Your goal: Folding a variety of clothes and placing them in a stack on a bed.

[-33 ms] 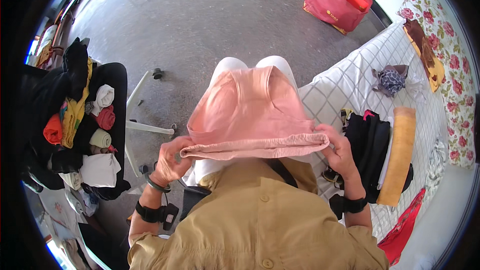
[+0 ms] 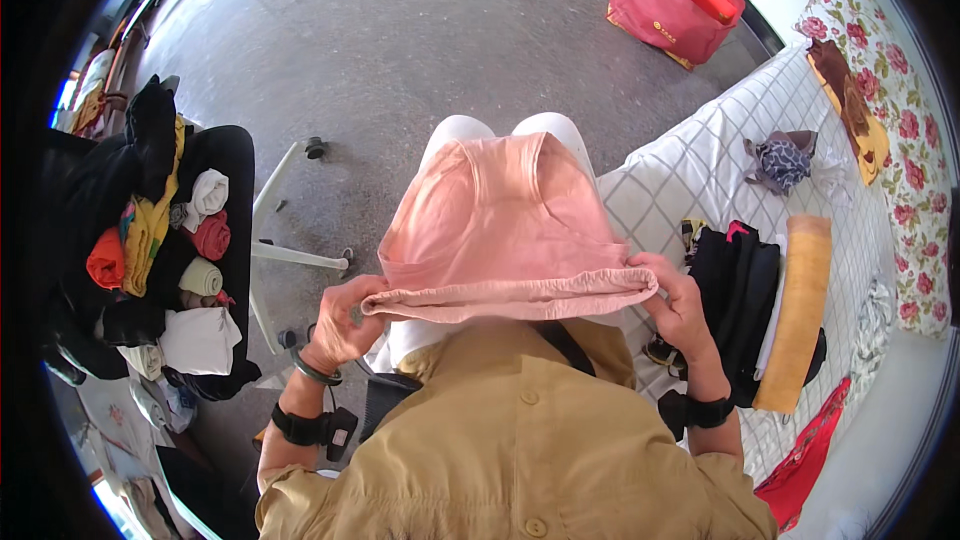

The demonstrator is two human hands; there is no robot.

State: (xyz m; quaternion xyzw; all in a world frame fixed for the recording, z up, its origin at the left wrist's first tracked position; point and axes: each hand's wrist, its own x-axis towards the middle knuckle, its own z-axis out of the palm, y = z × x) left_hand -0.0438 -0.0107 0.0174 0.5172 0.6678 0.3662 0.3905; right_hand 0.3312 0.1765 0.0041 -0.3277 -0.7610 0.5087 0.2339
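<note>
A pair of pink underpants (image 2: 510,225) is spread flat over my white-clad knees, its gathered waistband toward me and its crotch at the far end. My left hand (image 2: 348,318) pinches the left end of the waistband. At the right end, my right hand (image 2: 672,295) grips the same band between thumb and fingers. The waistband is stretched straight between both hands, above my lap.
On the left, a black chair (image 2: 235,200) bears piled dark clothes and several rolled garments. A quilted bed (image 2: 680,150) at right holds folded black clothes (image 2: 740,290), an orange-tan folded piece (image 2: 795,315) and a patterned cloth (image 2: 783,162). A red bag (image 2: 660,15) stands beyond.
</note>
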